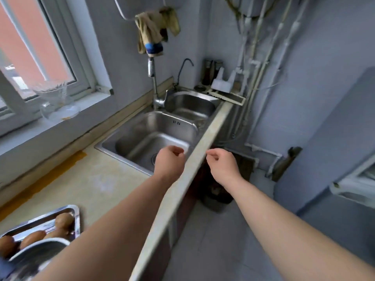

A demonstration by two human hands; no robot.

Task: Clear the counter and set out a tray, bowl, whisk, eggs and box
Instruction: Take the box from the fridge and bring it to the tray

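Observation:
A steel tray [76, 211] sits at the bottom left of the counter with several brown eggs [64, 220] in it. A metal bowl [40, 252] overlaps the tray's near side, partly cut off by the frame. My left hand [169, 161] hovers over the near sink basin, fingers curled shut, holding nothing. My right hand [222, 164] is just past the counter's front edge, over the floor, fingers also curled with nothing in them. No whisk or box is in view.
A double steel sink [113, 140] with a tap [155, 92] fills the counter's far end. A glass dish [56, 98] stands on the window sill. A drying rack [229, 94] sits behind the sink. A dark bin [218, 196] stands on the floor below.

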